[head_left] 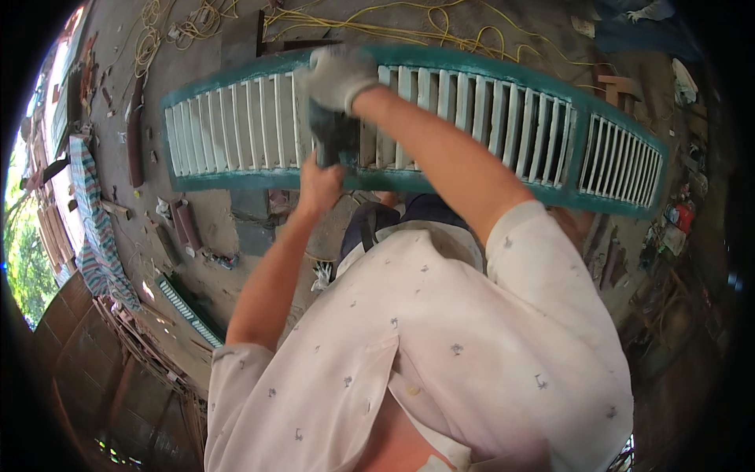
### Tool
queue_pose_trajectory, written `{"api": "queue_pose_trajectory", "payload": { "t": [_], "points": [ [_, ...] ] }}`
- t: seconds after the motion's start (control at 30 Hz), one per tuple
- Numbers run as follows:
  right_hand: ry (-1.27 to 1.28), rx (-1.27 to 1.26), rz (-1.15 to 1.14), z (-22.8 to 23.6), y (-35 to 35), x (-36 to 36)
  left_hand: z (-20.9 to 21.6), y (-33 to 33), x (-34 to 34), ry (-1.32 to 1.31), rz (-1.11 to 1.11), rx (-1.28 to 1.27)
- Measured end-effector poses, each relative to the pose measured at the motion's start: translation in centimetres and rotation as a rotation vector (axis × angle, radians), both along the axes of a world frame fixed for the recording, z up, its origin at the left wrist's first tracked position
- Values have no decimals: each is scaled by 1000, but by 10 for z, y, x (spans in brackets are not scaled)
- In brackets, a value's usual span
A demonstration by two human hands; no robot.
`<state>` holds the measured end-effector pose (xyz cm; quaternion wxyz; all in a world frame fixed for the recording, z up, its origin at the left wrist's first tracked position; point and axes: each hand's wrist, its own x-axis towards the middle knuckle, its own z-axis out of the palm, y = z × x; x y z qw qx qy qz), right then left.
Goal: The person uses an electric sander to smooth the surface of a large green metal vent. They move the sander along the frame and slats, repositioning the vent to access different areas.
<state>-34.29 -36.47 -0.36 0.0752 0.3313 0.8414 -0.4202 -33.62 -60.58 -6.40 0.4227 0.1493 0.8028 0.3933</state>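
Observation:
Across the front of me lies a long louvred shutter panel (574,157), with a green frame and white slats. On its middle stands a dark, bulky hand-held tool (334,140), blurred by motion, its exact kind unclear. My right hand (340,77), in a pale work glove, is closed over the tool's far end near the panel's far rail. My left hand (321,187), bare, grips the near end of the tool by the near rail. The tool's underside is hidden.
Yellow cable (448,35) lies in loops on the floor beyond the panel. A smaller green slatted piece (189,311) rests at the left, near a striped sheet (98,228). A white glove (322,275) lies by my legs. Wood scraps and a red item (683,216) are at the right.

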Motion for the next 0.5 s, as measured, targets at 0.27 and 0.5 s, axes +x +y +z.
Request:
{"api": "queue_pose_trajectory", "payload": {
  "t": [0.27, 0.5],
  "points": [
    [76, 151, -104, -30, 69, -53, 5, 80, -53, -71, -1, -3],
    [59, 71, -110, -22, -16, -4, -12, -4, -2, 55, -52, 84]
  ]
}}
